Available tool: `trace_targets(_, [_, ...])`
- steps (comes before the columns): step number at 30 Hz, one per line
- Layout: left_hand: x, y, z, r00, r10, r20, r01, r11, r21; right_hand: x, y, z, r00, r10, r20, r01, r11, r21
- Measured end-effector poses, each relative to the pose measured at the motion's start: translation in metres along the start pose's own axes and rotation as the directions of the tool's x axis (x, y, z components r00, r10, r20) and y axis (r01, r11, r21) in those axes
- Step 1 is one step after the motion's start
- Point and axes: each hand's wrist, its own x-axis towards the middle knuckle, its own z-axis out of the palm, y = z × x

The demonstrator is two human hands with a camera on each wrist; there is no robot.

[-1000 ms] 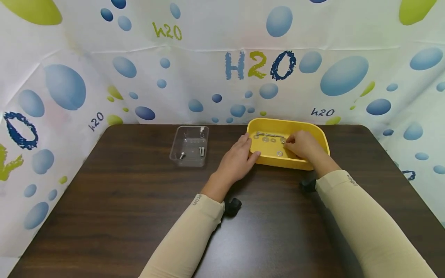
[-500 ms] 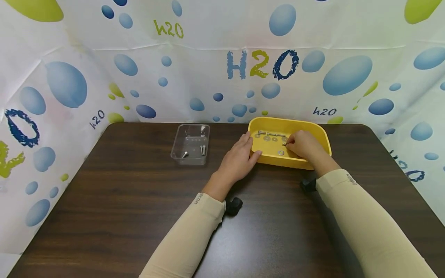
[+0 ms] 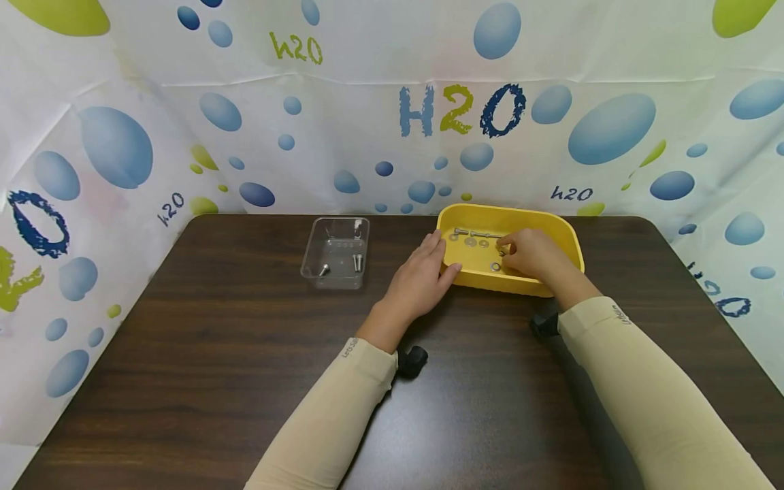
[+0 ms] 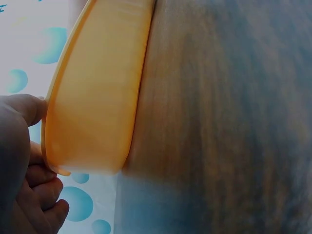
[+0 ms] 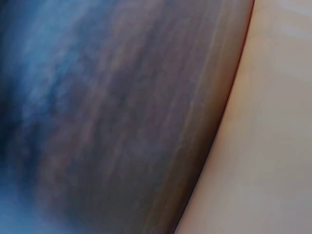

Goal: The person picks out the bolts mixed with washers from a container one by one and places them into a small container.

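Note:
My left hand (image 3: pixel 419 275) holds the left front corner of a yellow tray (image 3: pixel 499 280), fingers along the side and thumb at the front rim. Up close in the left wrist view, the thumb and fingers of the left hand (image 4: pixel 24 161) meet the rim of the tray (image 4: pixel 97 87). My right hand (image 3: pixel 535 255) is inside the tray, index finger and thumb parted around a small metal nut (image 3: pixel 502 253). Near it lie a ring-shaped piece (image 3: pixel 495 267), several flat washers (image 3: pixel 470 241) and long bolts (image 3: pixel 484 235). The right wrist view does not show the fingertips.
Left of the yellow tray stands a clear plastic box (image 3: pixel 333 275) with a few bolts (image 3: pixel 358 263) in it. Both stand near the back of a dark wooden table (image 3: pixel 245 354), before a patterned sheet (image 3: pixel 343 116).
The right hand's index finger has stretched forward and away from the thumb, leaving the small nut in view between them. The left hand has stayed on the tray.

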Motion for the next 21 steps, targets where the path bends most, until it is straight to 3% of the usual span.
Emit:
trace_targets(5, [-0.001,-0.001,0.002,1.000,-0.003,0.000,0.003,1.000,0.005,-0.001,-0.001,0.003,1.000,-0.027,-0.008,0.027,1.000,0.011])
trace_targets(15, [-0.002,-0.001,0.000,1.000,-0.003,-0.003,0.003,0.999,0.038,-0.008,-0.005,0.003,0.994,0.004,-0.112,0.012,0.990,0.138])
trace_targets(21, [-0.003,0.000,0.001,1.000,-0.007,-0.001,0.007,0.999,0.043,-0.015,-0.007,0.000,0.985,-0.030,-0.171,0.054,0.989,0.138])
